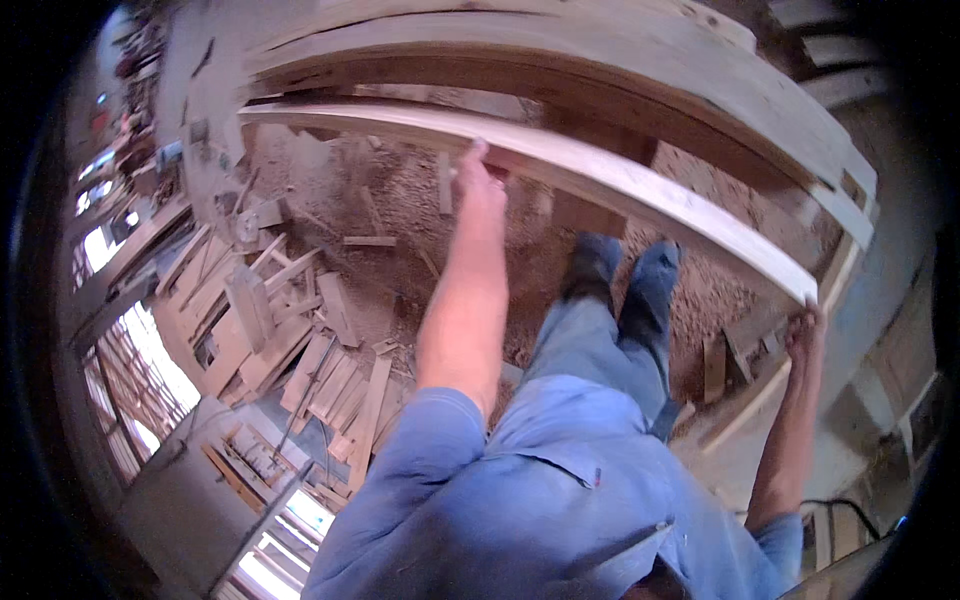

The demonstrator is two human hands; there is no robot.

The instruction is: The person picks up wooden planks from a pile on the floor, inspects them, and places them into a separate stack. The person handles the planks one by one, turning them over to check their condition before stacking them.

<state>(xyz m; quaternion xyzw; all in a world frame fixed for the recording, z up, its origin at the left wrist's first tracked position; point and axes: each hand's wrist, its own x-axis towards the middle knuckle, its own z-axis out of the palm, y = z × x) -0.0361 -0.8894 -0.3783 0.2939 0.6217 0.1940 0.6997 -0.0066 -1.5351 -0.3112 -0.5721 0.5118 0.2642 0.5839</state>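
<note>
A long, pale wooden beam (640,185) runs across in front of me, along the near side of a wooden workbench (640,85). My left hand (481,175) grips it left of its middle, with the thumb up on the near edge and the other fingers mostly hidden. At the beam's right end my right hand (806,330) is closed about the corner; its fingertips are hard to make out. I cannot tell whether the beam touches the bench.
Wood shavings (700,290) cover the floor around my shoes (650,270). Offcuts and boards (330,390) are heaped to the left. More wood pieces (715,370) lie under the bench's right end. A dark cable (845,505) curves at the lower right.
</note>
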